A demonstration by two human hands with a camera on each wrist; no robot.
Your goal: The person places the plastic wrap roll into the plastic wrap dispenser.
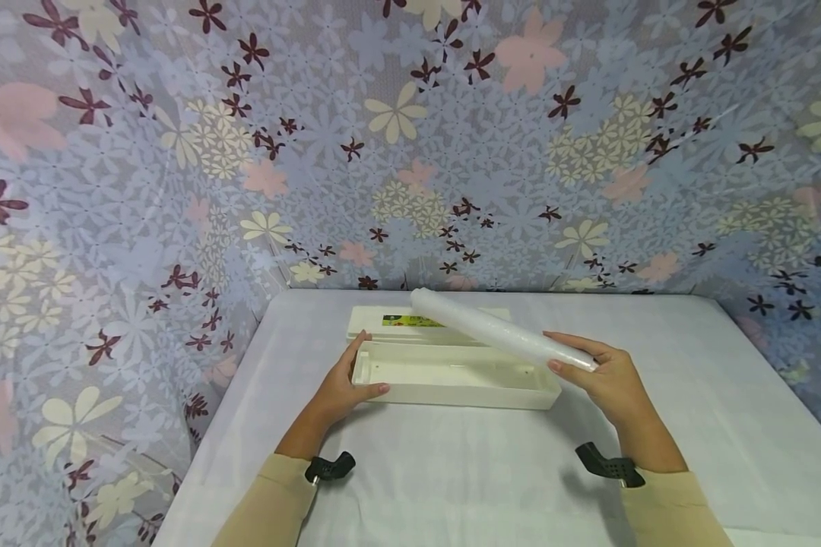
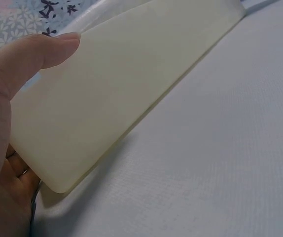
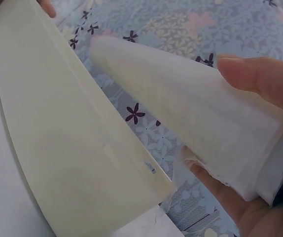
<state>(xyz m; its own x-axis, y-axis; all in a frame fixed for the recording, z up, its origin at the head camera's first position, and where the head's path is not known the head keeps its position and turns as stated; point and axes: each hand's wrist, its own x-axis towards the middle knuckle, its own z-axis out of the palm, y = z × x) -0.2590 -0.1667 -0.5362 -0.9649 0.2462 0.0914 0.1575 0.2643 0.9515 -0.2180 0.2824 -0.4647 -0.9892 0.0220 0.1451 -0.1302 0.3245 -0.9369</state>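
A long cream-coloured plastic box point(image 1: 465, 396) without its lid lies on the table, its hollow inside showing. At its left end my left hand point(image 1: 345, 387) grips it, thumb over the front wall and fingers round the end. My right hand point(image 1: 612, 372) holds a roll of cling film point(image 1: 492, 328) by its right end, between thumb and fingers. The roll slants over the box, its far end raised to the left. In the right wrist view a loose edge of film hangs from the roll point(image 3: 181, 108) near the box's corner point(image 3: 146, 197).
Behind the box lies a cream lid point(image 1: 366, 323) with a green and yellow label, partly covered by the roll. A white cloth point(image 1: 465, 471) covers the table. Flowered fabric point(image 1: 410, 152) hangs at the back and sides. Each wrist wears a black mount point(image 1: 331, 466).
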